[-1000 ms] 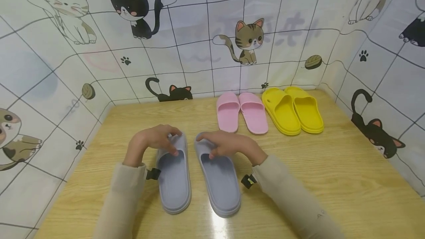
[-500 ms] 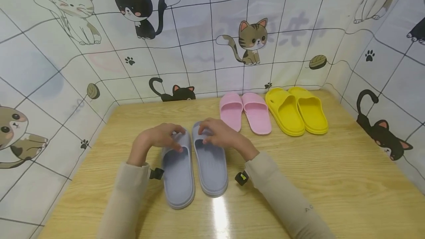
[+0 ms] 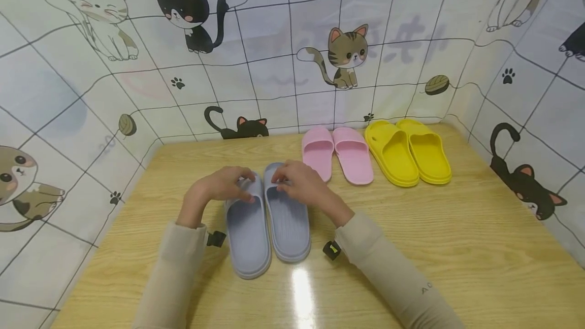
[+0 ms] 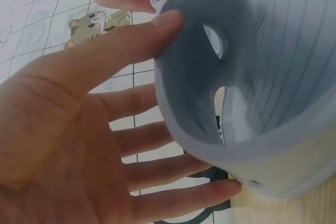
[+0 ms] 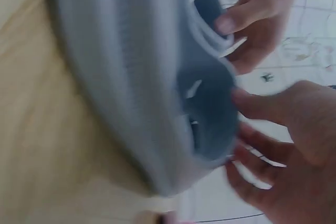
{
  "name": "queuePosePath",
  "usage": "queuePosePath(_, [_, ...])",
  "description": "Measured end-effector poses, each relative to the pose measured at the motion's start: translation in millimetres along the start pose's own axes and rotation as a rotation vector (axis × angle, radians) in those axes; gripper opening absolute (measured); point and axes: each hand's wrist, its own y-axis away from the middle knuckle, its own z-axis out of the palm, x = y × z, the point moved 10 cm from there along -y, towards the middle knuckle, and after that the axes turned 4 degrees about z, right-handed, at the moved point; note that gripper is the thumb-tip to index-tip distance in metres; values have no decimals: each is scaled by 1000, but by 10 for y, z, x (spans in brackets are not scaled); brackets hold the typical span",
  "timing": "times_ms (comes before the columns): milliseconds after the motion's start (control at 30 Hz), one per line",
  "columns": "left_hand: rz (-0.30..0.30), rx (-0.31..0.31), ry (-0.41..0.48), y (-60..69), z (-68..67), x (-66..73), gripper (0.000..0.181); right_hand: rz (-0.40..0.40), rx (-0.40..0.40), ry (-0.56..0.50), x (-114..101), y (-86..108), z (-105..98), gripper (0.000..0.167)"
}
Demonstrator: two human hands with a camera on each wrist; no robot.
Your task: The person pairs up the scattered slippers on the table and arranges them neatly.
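Observation:
Two grey-blue slippers lie side by side on the wooden table in the head view, toes toward the wall. My left hand (image 3: 224,184) holds the left slipper (image 3: 249,242) by its strap. In the left wrist view the thumb (image 4: 168,22) lies on the strap's edge, with the other fingers along its outer side. My right hand (image 3: 302,182) pinches the strap of the right slipper (image 3: 290,230). The right wrist view, blurred, has that thumb at the rim of the strap (image 5: 212,108) and fingers beyond it. The slippers' toe ends are close together; their heels spread slightly apart.
Pink slippers (image 3: 354,159) stand against the back wall, right of my right hand. Beside them is a yellow pair (image 3: 395,156). Cat-patterned walls (image 3: 274,65) enclose the wooden tabletop (image 3: 411,248) at the back and both sides.
The right slipper has slid left and away from me, up beside the left one, with my right hand on it. The left slipper has moved slightly forward and turned a little.

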Motion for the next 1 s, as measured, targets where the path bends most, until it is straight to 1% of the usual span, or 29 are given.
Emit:
queuePosePath(100, [13, 13, -4, 1, -6, 2, 59, 1, -108, 94, -99, 64, 30, 34])
queuePosePath(200, [27, 29, -13, -6, -11, 15, 57, -8, -217, 179, -247, 165, 38, 53])
queuePosePath(300, [41, 47, -24, -30, -17, 33, 55, -11, -322, 241, -405, 285, 76, 72])
queuePosePath(400, [60, 64, -49, -51, -22, 60, 54, 20, -451, 300, -504, 430, 171, 95])
queuePosePath(467, [57, 70, -67, -60, -23, 67, 54, 53, -522, 336, -534, 523, 233, 109])
queuePosePath(500, [48, 71, -75, -57, -22, 68, 53, 71, -544, 351, -539, 559, 262, 113])
queuePosePath(567, [24, 64, -98, -43, -18, 80, 53, 90, -560, 378, -555, 602, 293, 118])
queuePosePath(633, [-10, 50, -120, -20, -7, 95, 53, 97, -553, 404, -563, 621, 311, 121])
queuePosePath(700, [-26, 29, -147, 6, 9, 130, 51, 103, -545, 429, -566, 626, 327, 123])
queuePosePath(833, [-27, 6, -192, 34, 24, 204, 43, 107, -543, 482, -568, 627, 361, 128])
queuePosePath(1000, [-10, 33, -223, 39, -12, 230, 41, 110, -539, 556, -566, 617, 406, 138])
